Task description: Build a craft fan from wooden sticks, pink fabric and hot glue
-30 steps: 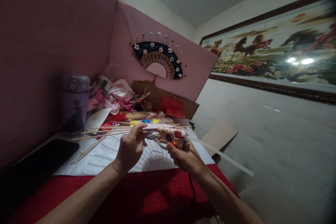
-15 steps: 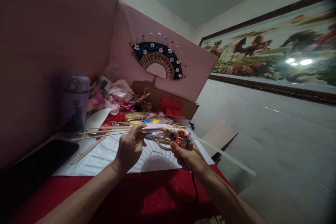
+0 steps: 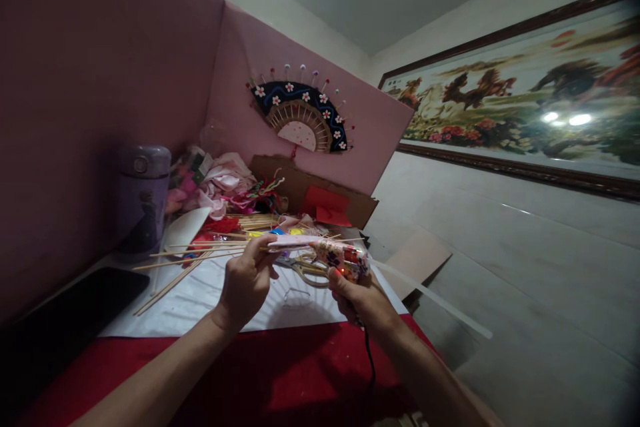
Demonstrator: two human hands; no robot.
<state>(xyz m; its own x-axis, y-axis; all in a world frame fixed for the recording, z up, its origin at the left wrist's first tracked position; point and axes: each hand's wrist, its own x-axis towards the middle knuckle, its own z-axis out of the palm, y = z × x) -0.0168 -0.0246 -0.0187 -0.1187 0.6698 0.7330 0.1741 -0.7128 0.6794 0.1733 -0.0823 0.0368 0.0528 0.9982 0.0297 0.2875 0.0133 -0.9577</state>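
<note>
My left hand (image 3: 247, 282) pinches the near end of a thin pink-covered strip (image 3: 293, 240), held level above the table. My right hand (image 3: 361, 300) is wrapped round the grip of a flower-patterned glue gun (image 3: 341, 259) with a small red light lit. The gun's nozzle sits against the strip's right part. A long white glue stick (image 3: 430, 300) juts out of the gun's back to the right, and its black cord (image 3: 369, 363) hangs down by my wrist. Scissors (image 3: 305, 268) lie on the white sheet (image 3: 195, 303) just beneath both hands.
Several bamboo skewers (image 3: 193, 255) lie across the sheet. A purple flask (image 3: 143, 197) stands at the left, a black phone (image 3: 75, 310) lies near it. Cloth scraps (image 3: 225, 183) and cardboard (image 3: 300, 183) pile up behind. A decorated fan (image 3: 303, 113) hangs on the pink board. A red cloth (image 3: 280, 380) covers the table's front.
The glue gun in my right hand has slid rightward along the pink strip. My left hand has kept its pinch and hardly moved.
</note>
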